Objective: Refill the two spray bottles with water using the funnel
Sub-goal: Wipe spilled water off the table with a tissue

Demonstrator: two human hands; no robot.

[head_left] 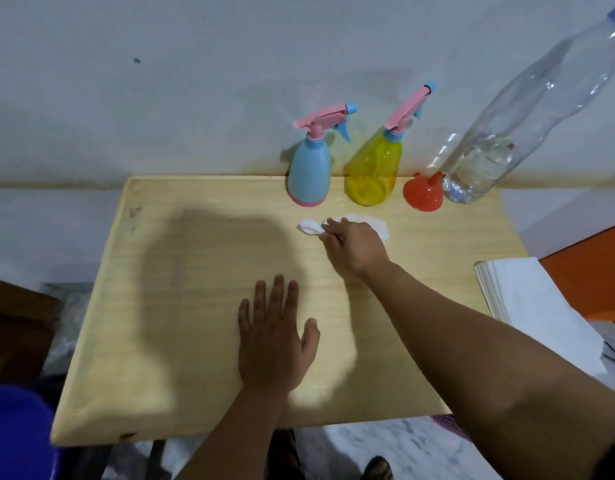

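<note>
A blue spray bottle [309,168] and a yellow spray bottle [373,168], both with pink trigger heads, stand at the far edge of the wooden table [195,306]. An orange funnel [423,194] sits mouth-down to their right. Beside it stands a tall clear water bottle [527,109], about a quarter full. My right hand [356,245] presses on a white tissue [375,225] lying in front of the bottles, fingers closed on it. My left hand [276,336] lies flat on the table, fingers spread, holding nothing.
A stack of white tissues [527,306] lies off the table's right edge. An orange surface [593,271] is behind it. A blue object [18,431] sits at lower left. The white wall [195,81] runs directly behind the bottles.
</note>
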